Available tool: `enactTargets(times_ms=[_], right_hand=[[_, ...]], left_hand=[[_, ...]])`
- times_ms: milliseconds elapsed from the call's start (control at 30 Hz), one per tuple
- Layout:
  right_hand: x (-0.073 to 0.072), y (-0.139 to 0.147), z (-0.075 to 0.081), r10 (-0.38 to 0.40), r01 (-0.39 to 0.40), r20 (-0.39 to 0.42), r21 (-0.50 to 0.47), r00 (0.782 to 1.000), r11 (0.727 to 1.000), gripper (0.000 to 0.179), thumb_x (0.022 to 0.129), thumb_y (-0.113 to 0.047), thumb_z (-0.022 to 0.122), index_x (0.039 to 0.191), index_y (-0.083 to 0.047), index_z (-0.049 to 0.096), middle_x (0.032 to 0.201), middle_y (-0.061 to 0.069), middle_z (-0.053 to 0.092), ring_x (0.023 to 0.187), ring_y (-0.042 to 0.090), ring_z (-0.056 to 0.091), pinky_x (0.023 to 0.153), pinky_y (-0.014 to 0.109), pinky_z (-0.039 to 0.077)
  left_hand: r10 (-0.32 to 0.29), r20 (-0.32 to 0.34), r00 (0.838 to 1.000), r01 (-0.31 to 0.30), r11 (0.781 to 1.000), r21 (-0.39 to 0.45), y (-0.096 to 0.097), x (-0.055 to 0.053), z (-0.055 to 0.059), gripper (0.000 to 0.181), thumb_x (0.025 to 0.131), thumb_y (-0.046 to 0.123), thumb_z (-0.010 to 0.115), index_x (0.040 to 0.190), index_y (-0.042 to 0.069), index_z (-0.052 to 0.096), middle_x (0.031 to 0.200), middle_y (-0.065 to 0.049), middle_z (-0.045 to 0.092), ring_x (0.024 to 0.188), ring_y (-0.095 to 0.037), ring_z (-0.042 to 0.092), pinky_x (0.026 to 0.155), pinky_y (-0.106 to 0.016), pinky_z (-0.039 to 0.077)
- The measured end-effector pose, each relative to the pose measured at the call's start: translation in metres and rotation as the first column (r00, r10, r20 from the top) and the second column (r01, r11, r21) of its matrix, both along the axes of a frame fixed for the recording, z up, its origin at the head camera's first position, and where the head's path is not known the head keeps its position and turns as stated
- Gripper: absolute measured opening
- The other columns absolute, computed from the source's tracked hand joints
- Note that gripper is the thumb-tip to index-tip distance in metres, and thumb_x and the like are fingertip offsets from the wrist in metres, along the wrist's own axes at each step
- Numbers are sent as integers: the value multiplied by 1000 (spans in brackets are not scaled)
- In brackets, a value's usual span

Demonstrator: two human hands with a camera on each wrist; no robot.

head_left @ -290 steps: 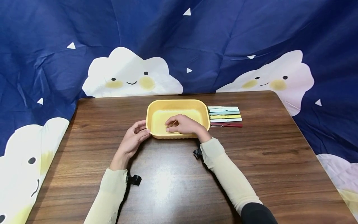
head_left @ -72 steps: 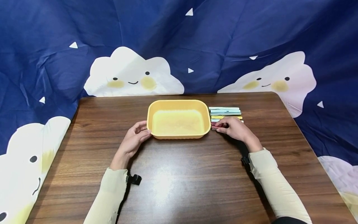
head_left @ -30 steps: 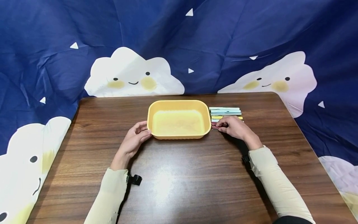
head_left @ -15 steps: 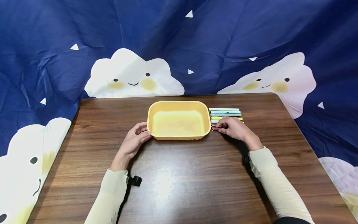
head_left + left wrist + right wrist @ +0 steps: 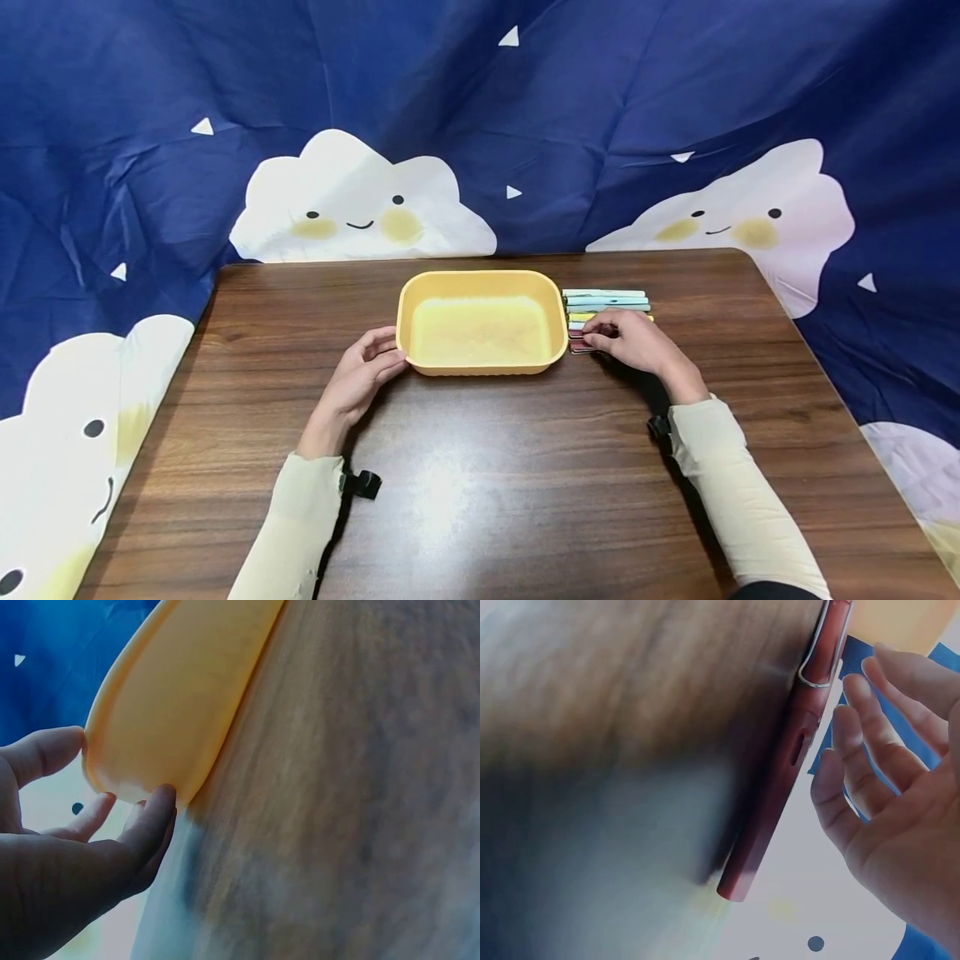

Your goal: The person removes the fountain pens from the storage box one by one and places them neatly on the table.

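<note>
A yellow tray (image 5: 480,368) stands near the far middle of the table. My left hand (image 5: 358,377) rests at its left end, thumb and fingertips touching the outer wall; the left wrist view shows the fingers loosely bent against the tray (image 5: 180,690). To the tray's right, pens lie in a row. My right hand (image 5: 637,343) is over the near end of that row, beside two red pens. A red pen (image 5: 780,772) with a silver clip lies in the right wrist view, the fingers relaxed and apart from it. My palm partly covers the pens in the head view.
Several white and pale blue pens (image 5: 607,297) and a yellow pen (image 5: 581,317) lie side by side behind the red ones. The wooden table (image 5: 465,492) meets a dark blue cloth (image 5: 562,100) with white clouds at its back edge.
My right hand has moved from inside the tray to the row's near end, where a second red pen now lies. Lately its fingers have eased slightly; my left hand has stayed put.
</note>
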State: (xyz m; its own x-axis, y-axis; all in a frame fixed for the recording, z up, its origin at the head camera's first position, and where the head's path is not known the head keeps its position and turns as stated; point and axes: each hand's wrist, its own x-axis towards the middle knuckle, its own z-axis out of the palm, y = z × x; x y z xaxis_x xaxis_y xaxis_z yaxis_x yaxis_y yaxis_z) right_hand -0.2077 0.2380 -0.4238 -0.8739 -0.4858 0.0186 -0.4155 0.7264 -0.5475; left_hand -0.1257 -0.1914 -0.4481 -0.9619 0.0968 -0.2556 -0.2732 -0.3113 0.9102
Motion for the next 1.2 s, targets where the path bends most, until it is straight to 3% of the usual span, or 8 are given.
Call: enactTargets(times_ms=[433,567,667,767,800,1000,1067,1200], right_hand=[[7,-5,11,-45,45,12,-45,999,998,31,97,-16,71,124,0,68,121,18,67,114,34,60,99,51,47],[10,-8,15,-47,47,-4,-44,999,998,39,98,-17,69,132,2,62,133,22,60,127,38,53,108,54,41],[11,-10,20,-59,58,-28,-29,998,998,45,100,-20,66,137,2,57,140,24,55,134,40,47,113,55,35],[11,-14,25,-73,72,-58,-23,996,997,48,101,-23,64,141,2,54,146,24,49,138,40,42,116,56,31],[11,-16,26,-76,75,-77,-18,994,997,49,102,-25,63,142,2,53,148,24,48,139,41,40,116,57,31],[15,-34,34,-86,90,-184,18,979,996,51,102,-28,62,145,-2,53,152,21,45,141,41,37,115,60,29],[17,-40,38,-87,95,-207,27,974,995,52,102,-29,63,145,-2,52,152,21,45,141,41,38,114,61,30],[19,-53,46,-70,90,-251,69,966,994,53,102,-30,63,144,-1,53,151,21,46,140,40,39,114,60,31]], left_hand=[[6,-37,999,-8,999,-47,-3,0,5,52,99,-7,56,147,-10,35,141,-27,42,119,-25,56,103,-29,51],[-5,-66,998,-7,982,-187,-4,2,11,51,99,-2,59,145,-9,39,144,-27,44,128,-30,49,101,-25,50],[-35,-91,995,3,941,-337,-6,2,16,53,98,5,64,145,-6,42,146,-24,46,135,-32,46,104,-29,48],[-71,-131,989,-2,871,-492,-11,3,23,57,98,14,68,147,-2,43,149,-22,46,140,-35,42,111,-41,42],[-84,-143,986,-9,834,-551,-14,4,25,58,98,18,68,148,0,43,150,-22,45,141,-36,40,113,-47,40],[-219,-223,950,-75,534,-842,-20,5,38,66,98,30,68,153,5,39,161,-22,30,147,-41,27,116,-62,28],[-258,-244,935,-96,477,-874,-19,5,42,69,98,30,68,154,4,37,163,-22,25,149,-41,21,118,-64,23],[-292,-270,918,-136,407,-903,-14,6,51,73,97,31,69,156,3,34,164,-22,21,152,-41,11,119,-66,17]])
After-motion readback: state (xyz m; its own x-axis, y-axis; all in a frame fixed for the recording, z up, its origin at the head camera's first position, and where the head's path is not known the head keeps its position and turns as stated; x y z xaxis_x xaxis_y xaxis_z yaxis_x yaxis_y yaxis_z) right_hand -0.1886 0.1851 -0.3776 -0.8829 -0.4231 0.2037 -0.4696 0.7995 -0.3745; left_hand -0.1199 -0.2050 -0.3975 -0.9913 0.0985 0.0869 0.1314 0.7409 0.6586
